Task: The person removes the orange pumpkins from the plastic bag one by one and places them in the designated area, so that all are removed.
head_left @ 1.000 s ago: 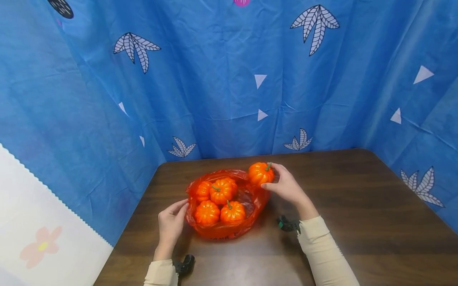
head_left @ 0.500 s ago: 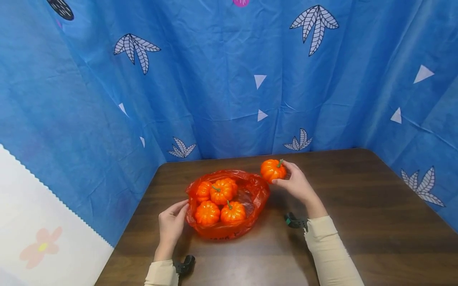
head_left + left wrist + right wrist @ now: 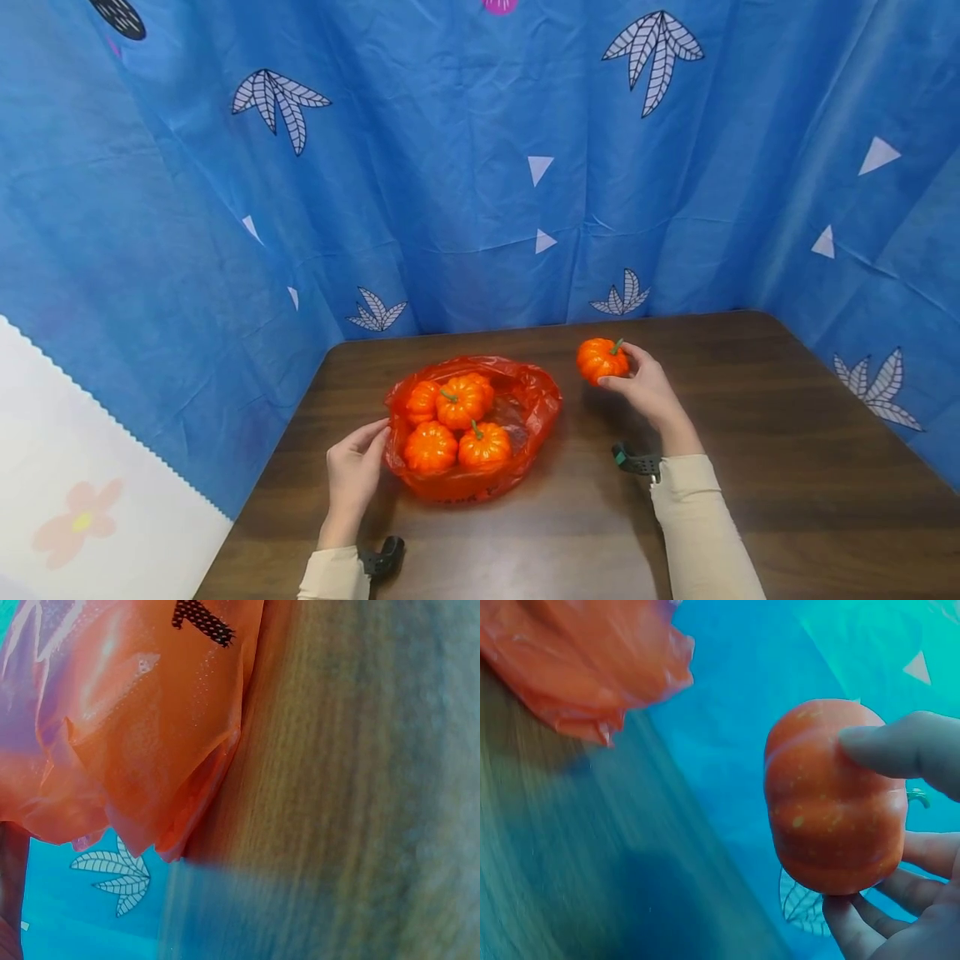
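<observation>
A small orange pumpkin [image 3: 598, 360] with a green stem is held in my right hand [image 3: 651, 393], to the right of a red plastic bag [image 3: 542, 400]. The right wrist view shows the thumb on one side of this pumpkin [image 3: 832, 817] and fingers under the other side. Inside the wide-mouthed bag lie several more orange pumpkins [image 3: 462, 405]. My left hand [image 3: 354, 468] pinches the bag's left rim between thumb and fingers. In the left wrist view the bag [image 3: 150, 727] fills the upper left, and little of that hand shows.
A dark wooden table [image 3: 780, 450] carries the bag. Blue patterned cloth [image 3: 480, 167] hangs behind and at both sides, with a white flowered piece [image 3: 90, 467] at the left. Both wrists wear dark straps, the right one [image 3: 637, 461] just above the table.
My right hand has moved to the right with the pumpkin, away from the bag's right rim. The left hand stays at the left rim, and the other pumpkins lie as before.
</observation>
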Available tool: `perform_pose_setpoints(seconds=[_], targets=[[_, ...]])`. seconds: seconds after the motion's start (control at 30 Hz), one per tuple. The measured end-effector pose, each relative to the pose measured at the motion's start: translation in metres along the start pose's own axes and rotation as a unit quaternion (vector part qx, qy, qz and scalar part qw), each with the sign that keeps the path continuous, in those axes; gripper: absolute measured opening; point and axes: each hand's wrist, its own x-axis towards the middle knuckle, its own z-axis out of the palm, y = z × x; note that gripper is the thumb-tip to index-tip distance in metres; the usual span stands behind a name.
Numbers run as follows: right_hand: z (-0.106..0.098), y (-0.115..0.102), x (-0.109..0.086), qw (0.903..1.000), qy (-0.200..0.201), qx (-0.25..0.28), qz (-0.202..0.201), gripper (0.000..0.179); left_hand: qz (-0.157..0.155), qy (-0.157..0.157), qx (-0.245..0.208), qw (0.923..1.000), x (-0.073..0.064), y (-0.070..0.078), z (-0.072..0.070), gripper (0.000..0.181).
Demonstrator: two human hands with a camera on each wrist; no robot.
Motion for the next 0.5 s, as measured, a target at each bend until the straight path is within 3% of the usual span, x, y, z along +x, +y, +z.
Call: perform_pose_setpoints(seconds=[0.5], targets=[[0.003,0.021,0.006,0.9988,0.004,-0.034,0.035,0.086,-0.017,-0.002,0.009,0.9998,0.001,0.0,0.001,0.016]])
